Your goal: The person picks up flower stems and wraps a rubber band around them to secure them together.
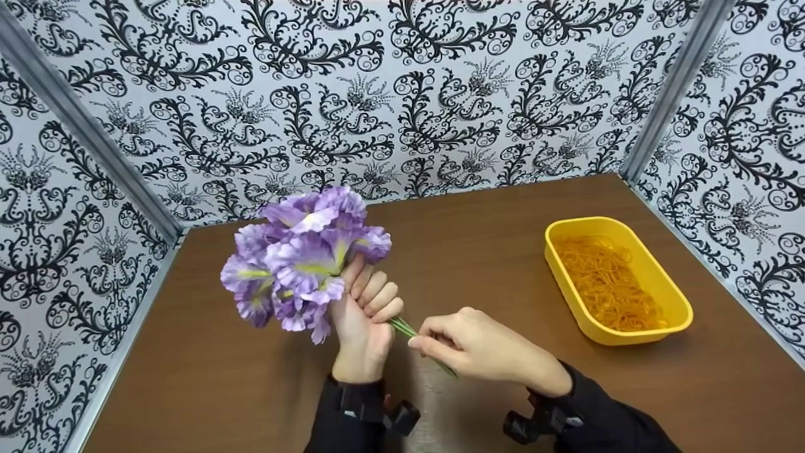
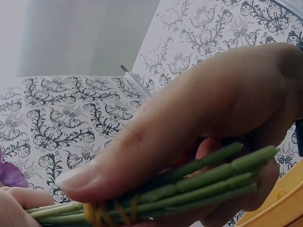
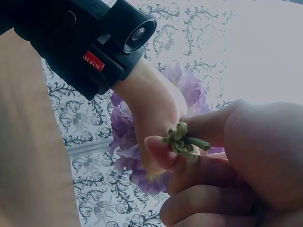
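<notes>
A bunch of purple artificial flowers with yellow-streaked petals leans to the left over the table. My left hand grips its green stems just below the blossoms. Lower down, my right hand pinches the same stems between thumb and fingers. In the left wrist view, a yellow rubber band is wound round the stems in several turns under the right thumb. The cut stem ends stick out past the right hand in the right wrist view.
On the right of the brown table stands a yellow tub with many loose rubber bands inside. Patterned black-and-white panels enclose the back and both sides.
</notes>
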A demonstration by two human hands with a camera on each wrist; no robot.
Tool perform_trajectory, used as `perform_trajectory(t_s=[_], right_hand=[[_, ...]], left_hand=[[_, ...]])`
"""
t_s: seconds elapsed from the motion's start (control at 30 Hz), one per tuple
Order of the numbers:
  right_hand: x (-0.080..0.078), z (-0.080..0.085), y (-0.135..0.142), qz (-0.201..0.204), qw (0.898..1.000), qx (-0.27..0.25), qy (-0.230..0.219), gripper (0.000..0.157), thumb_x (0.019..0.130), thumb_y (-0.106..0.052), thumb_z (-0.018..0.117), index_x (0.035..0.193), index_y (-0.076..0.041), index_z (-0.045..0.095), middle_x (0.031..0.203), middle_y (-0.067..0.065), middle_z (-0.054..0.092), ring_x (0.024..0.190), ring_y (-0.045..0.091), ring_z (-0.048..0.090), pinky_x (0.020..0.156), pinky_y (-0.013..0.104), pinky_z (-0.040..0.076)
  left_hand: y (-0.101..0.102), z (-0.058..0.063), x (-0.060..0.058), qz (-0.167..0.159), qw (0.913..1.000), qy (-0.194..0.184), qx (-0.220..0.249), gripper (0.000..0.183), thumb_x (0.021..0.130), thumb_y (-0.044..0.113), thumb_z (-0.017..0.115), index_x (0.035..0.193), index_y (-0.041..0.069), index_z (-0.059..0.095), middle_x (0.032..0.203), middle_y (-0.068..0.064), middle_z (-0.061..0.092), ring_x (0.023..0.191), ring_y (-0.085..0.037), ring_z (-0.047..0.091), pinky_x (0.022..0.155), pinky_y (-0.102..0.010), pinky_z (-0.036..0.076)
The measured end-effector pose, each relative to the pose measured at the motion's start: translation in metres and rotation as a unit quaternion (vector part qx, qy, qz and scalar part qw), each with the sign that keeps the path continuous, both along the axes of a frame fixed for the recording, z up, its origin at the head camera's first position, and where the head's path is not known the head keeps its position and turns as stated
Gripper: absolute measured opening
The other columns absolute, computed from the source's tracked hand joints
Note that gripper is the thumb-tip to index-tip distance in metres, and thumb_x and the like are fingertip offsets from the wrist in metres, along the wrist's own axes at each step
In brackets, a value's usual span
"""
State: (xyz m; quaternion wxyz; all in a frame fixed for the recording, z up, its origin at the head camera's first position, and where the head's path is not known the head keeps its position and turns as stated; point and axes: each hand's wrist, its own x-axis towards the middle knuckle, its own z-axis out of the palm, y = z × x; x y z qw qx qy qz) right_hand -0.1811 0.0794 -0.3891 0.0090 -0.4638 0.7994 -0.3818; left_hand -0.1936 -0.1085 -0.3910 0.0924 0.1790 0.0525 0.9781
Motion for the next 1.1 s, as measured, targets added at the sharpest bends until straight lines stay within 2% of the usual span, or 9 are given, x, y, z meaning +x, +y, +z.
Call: perform_trajectory(t_s=[0.23,0.53,0.7,0.8,0.87,0.93,0.97,1.03,1.1], right_hand=[[-0.001,-0.005,-0.003,-0.013,0.999,0.031,-0.010,0.037,0.108,-0.034,0.049,0.075,-0.017,0.052,0.061,-0.016,0.036,0.050,-0.005,0.033,0.048,0.013,0.025],[-0.002,-0.010,-0.008,-0.024,0.999,0.010,-0.029,0.035,0.109,-0.032,0.048,0.082,-0.012,0.059,0.063,-0.015,0.039,0.051,-0.004,0.034,0.049,0.015,0.027],[-0.003,-0.012,-0.009,-0.025,0.999,-0.010,-0.037,0.033,0.108,-0.030,0.050,0.083,-0.011,0.060,0.063,-0.015,0.042,0.052,-0.003,0.037,0.050,0.015,0.030],[-0.004,-0.011,-0.008,-0.032,0.998,-0.028,-0.041,0.031,0.108,-0.027,0.051,0.084,-0.010,0.061,0.063,-0.015,0.042,0.051,-0.003,0.037,0.049,0.016,0.030],[-0.006,-0.010,-0.007,-0.042,0.997,-0.045,-0.036,0.029,0.107,-0.024,0.052,0.085,-0.009,0.062,0.063,-0.014,0.042,0.052,-0.003,0.036,0.049,0.016,0.029],[-0.007,-0.009,-0.005,-0.055,0.996,-0.062,-0.029,0.026,0.107,-0.021,0.052,0.087,-0.010,0.063,0.064,-0.013,0.044,0.052,-0.002,0.037,0.048,0.017,0.030],[-0.008,-0.009,-0.005,-0.062,0.995,-0.073,-0.025,0.025,0.107,-0.019,0.052,0.087,-0.009,0.063,0.065,-0.013,0.046,0.053,-0.002,0.037,0.048,0.017,0.030],[-0.009,-0.008,-0.003,-0.080,0.993,-0.090,-0.016,0.023,0.107,-0.016,0.053,0.087,-0.009,0.064,0.067,-0.010,0.051,0.055,-0.001,0.041,0.049,0.018,0.034],[-0.011,-0.009,-0.002,-0.096,0.990,-0.105,-0.014,0.022,0.107,-0.014,0.053,0.088,-0.008,0.064,0.069,-0.007,0.055,0.057,0.001,0.043,0.050,0.020,0.037]], left_hand=[[-0.001,-0.002,-0.003,-0.010,0.9998,-0.015,0.000,0.047,0.102,0.018,0.049,0.065,0.018,0.020,0.056,0.011,0.012,0.047,-0.002,0.011,0.042,-0.015,0.014],[-0.002,-0.003,-0.008,0.002,0.9974,-0.065,-0.032,0.046,0.106,0.021,0.043,0.064,0.018,0.026,0.057,0.011,0.014,0.047,-0.001,0.012,0.042,-0.014,0.013],[-0.002,-0.001,-0.010,0.008,0.9919,-0.096,-0.083,0.045,0.109,0.024,0.036,0.065,0.016,0.036,0.054,0.010,0.022,0.046,-0.002,0.016,0.041,-0.014,0.017],[0.000,0.002,-0.009,0.015,0.9816,-0.101,-0.161,0.037,0.109,0.026,0.041,0.074,0.015,0.042,0.057,0.009,0.029,0.048,-0.004,0.026,0.046,-0.015,0.027],[0.001,0.004,-0.007,0.026,0.9653,-0.083,-0.246,0.029,0.108,0.028,0.045,0.082,0.014,0.046,0.064,0.005,0.039,0.056,-0.009,0.038,0.057,-0.020,0.039],[0.001,0.005,-0.004,0.050,0.9349,-0.054,-0.347,0.022,0.107,0.031,0.050,0.094,0.012,0.052,0.077,0.001,0.049,0.071,-0.015,0.050,0.073,-0.028,0.046],[0.001,0.006,-0.003,0.064,0.9144,-0.034,-0.398,0.020,0.106,0.032,0.052,0.102,0.012,0.054,0.085,-0.002,0.054,0.081,-0.018,0.053,0.081,-0.032,0.047],[0.000,0.007,-0.001,0.100,0.8648,0.008,-0.492,0.027,0.105,0.033,0.055,0.118,0.009,0.055,0.101,-0.006,0.059,0.100,-0.024,0.055,0.093,-0.039,0.045],[0.000,0.009,0.001,0.146,0.8054,0.047,-0.573,0.037,0.104,0.032,0.058,0.131,0.007,0.055,0.110,-0.008,0.062,0.107,-0.025,0.057,0.097,-0.039,0.045]])
